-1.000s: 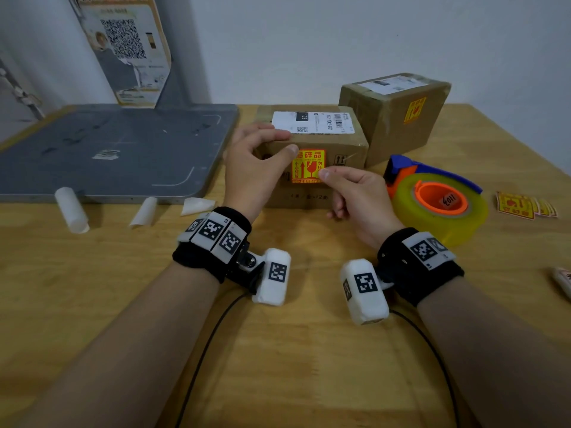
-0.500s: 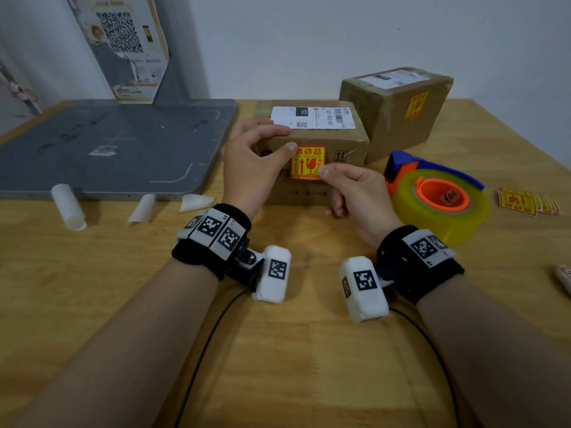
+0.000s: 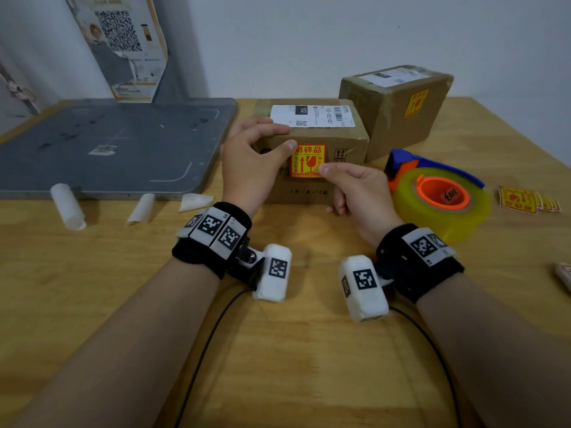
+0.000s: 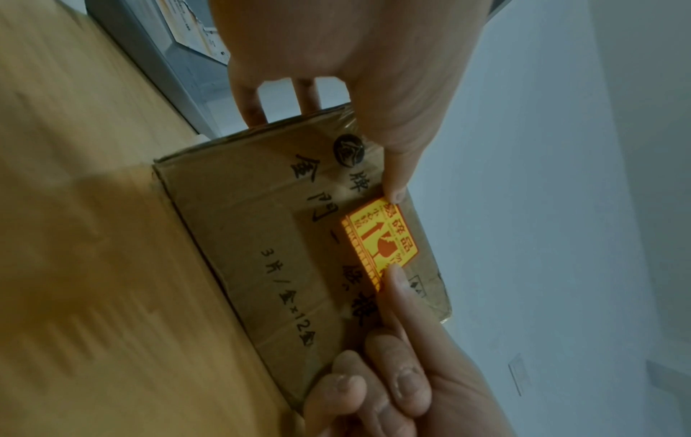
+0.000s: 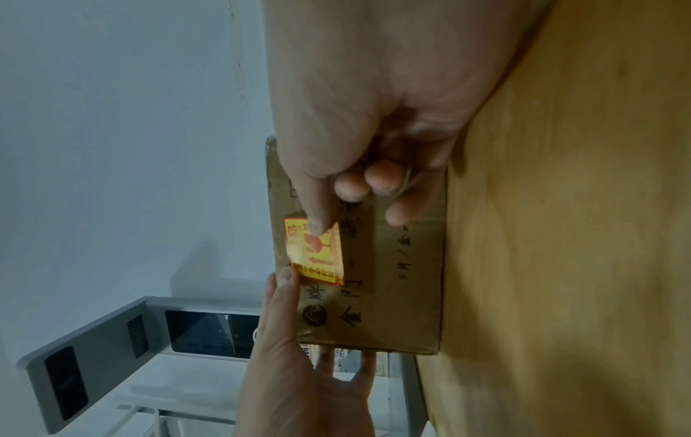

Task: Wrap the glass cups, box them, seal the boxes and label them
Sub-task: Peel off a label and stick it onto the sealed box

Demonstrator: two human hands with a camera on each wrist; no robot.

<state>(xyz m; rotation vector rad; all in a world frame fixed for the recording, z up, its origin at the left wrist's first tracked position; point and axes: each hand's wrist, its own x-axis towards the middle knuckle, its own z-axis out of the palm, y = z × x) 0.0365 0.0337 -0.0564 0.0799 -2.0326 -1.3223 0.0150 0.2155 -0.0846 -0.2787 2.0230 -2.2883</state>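
Now you are pressing the fragile sticker (image 3: pixel 307 162) onto the front of the near box (image 3: pixel 312 140) on the tabletop (image 3: pixel 278 350), left hand (image 3: pixel 250 162) fingers curled over its top edge, right hand (image 3: pixel 355 189) thumb flat on the sticker, other fingers curled; next, rub its edges down.

Wooden table (image 3: pixel 293 366) (boxes (image 3: pixel 312 193), tape dispenser (image 3: pixel 438 196), stickers (image 3: pixel 525 200)).

"易碎品" was printed on the orange fragile sticker (image 3: pixel 307 162); "102" on the white shipping label (image 3: pixel 312 116); "3片/盒×12盒" on the near box (image 4: pixel 299 266).
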